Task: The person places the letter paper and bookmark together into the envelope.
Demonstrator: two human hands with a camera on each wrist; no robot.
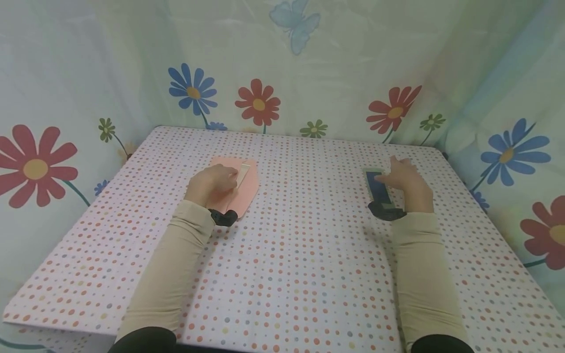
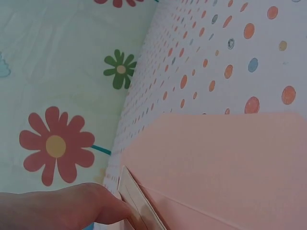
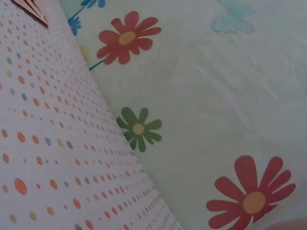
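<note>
On the left side of the dotted desk [image 1: 300, 235], seen from the head, the left hand [image 1: 213, 182] is over a pink paper sheet [image 1: 250, 184] with clipped corners, its fingers pinching a pale strip [image 1: 243, 172] that slants across the sheet. Well apart, toward the right edge, the right hand [image 1: 406, 182] has its thumb spread away from its fingers, the thumb tip overlapping a flat blue rectangle [image 1: 378, 189] with a pale green border; whether it touches that surface I cannot tell. Both arms wear beige sleeves [image 1: 417, 260] and black wrist devices [image 1: 223, 218]. Behind stands a backdrop [image 1: 344, 73] printed with flowers and a butterfly [image 1: 296, 24].

From the left wrist, a digit of the left hand reaches in at lower left, its tip against the pale strip, whose edges look layered. The pink paper sheet spreads to the right on the dotted surface.

From the right wrist, only a blurred sliver of the right hand shows at the bottom right corner. Pink paper edges appear at the upper left, on the desk, with the flowered backdrop beyond.
</note>
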